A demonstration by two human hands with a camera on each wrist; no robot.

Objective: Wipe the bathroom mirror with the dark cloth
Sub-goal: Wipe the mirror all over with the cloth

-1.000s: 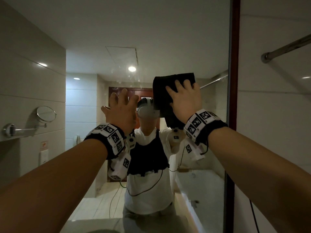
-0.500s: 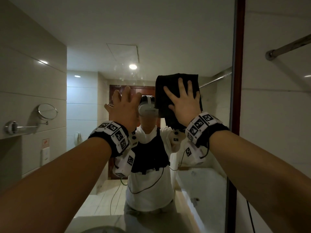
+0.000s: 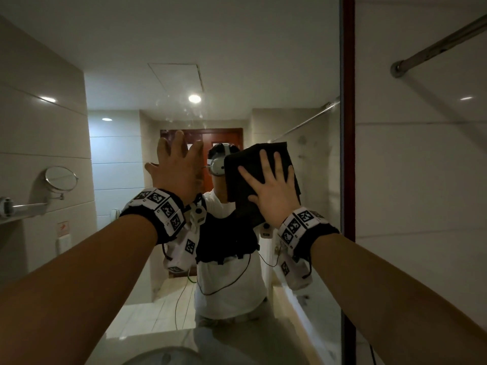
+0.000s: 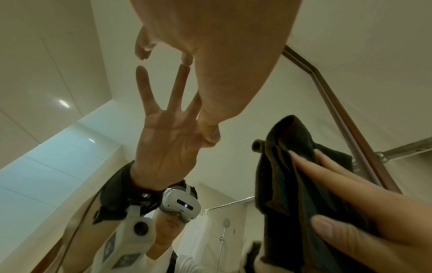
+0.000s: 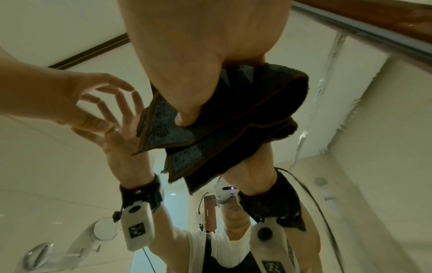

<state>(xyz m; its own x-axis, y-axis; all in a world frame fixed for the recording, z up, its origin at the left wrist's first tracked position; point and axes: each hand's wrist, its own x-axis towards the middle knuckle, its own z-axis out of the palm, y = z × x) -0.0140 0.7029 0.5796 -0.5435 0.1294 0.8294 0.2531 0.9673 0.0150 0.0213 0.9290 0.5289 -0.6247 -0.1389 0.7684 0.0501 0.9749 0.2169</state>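
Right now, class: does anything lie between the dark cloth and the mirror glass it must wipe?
Nothing visible does. The right hand presses the dark cloth flat on the mirror; the left hand touches bare glass beside it.

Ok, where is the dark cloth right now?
In the head view the cloth is right of centre, pressed flat against the mirror under the right hand, with the left hand beside it and the mirror's brown frame further right.

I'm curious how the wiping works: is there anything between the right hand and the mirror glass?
Yes: the folded dark cloth lies between the right hand and the bathroom mirror, the spread fingers pressing it to the glass, clearest in the head view.
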